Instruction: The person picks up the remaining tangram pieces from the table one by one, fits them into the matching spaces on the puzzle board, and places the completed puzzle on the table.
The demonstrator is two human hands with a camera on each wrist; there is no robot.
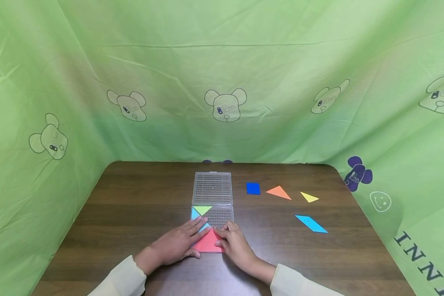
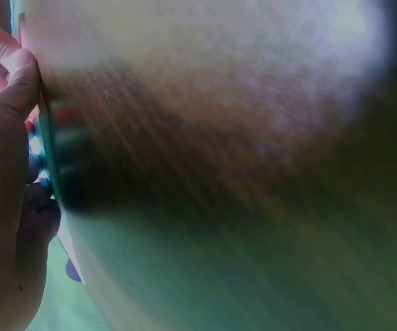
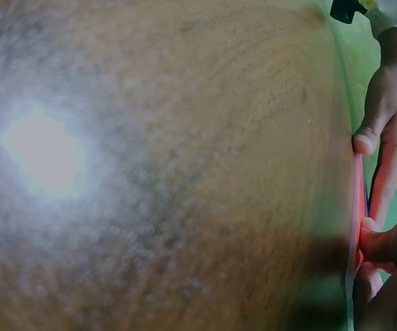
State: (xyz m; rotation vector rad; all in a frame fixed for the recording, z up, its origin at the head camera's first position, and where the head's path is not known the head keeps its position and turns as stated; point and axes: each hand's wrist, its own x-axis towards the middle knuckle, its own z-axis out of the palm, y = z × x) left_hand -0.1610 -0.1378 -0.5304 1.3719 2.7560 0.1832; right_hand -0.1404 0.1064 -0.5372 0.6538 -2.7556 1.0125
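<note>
In the head view, a hinged clear plastic case lies unfolded. Its near half [image 1: 225, 214] has a dotted floor and holds a lime-green triangle [image 1: 202, 210], a light-blue triangle [image 1: 194, 213] and a large red triangle [image 1: 206, 243]. My left hand [image 1: 179, 243] lies flat with straight fingers across the light-blue and red pieces, partly hiding them, its thumb by the case's front edge. With fingers curled, my right hand [image 1: 237, 246] holds the red triangle's right side between thumb and index finger. The right wrist view shows the red piece [image 3: 359, 186] edge-on.
The case's other half [image 1: 212, 189] lies flat behind. To the right on the wooden table [image 1: 140, 197] are a dark-blue square [image 1: 253, 188], an orange triangle [image 1: 279, 193], a yellow triangle [image 1: 309, 197] and a blue parallelogram [image 1: 311, 224]. Green cloth [image 1: 170, 61] surrounds the table's back and sides.
</note>
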